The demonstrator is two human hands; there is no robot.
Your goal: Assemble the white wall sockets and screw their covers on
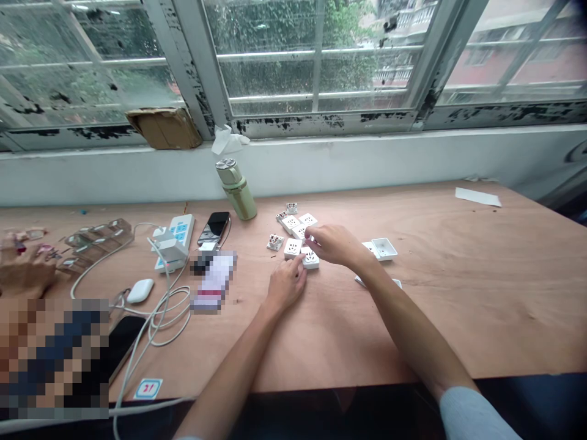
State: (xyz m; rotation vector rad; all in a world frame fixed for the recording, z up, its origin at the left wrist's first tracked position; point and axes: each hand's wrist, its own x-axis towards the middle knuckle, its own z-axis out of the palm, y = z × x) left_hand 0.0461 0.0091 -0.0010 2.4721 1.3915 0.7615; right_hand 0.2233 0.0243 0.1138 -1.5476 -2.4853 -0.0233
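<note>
Socket faceplates (292, 247) lie clustered mid-frame on the plywood worktop (463, 293); left hand (287, 284) touches one, right hand (334, 244) curls over another, each grip nearly together, clamping impossible to tell.

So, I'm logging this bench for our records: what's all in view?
socket faceplates: about five, white, clustered mid-table
socket modules: about three, white and metal, around the faceplates
tray: one clearly visible, white, right of the faceplates
bottle: one, pale green, behind the faceplates
power strip: one, white and blue, left of the bottle
phones: two, black, left side
earbud case: one, white, near the power strip
cables: several, white, left side
sticker: one, white and blue, near edge
cardboard: one, brown, windowsill
tissue: one, white, windowsill
co-worker's hand: one, far left
left hand: one, on the faceplates
right hand: one, on the faceplates
</note>
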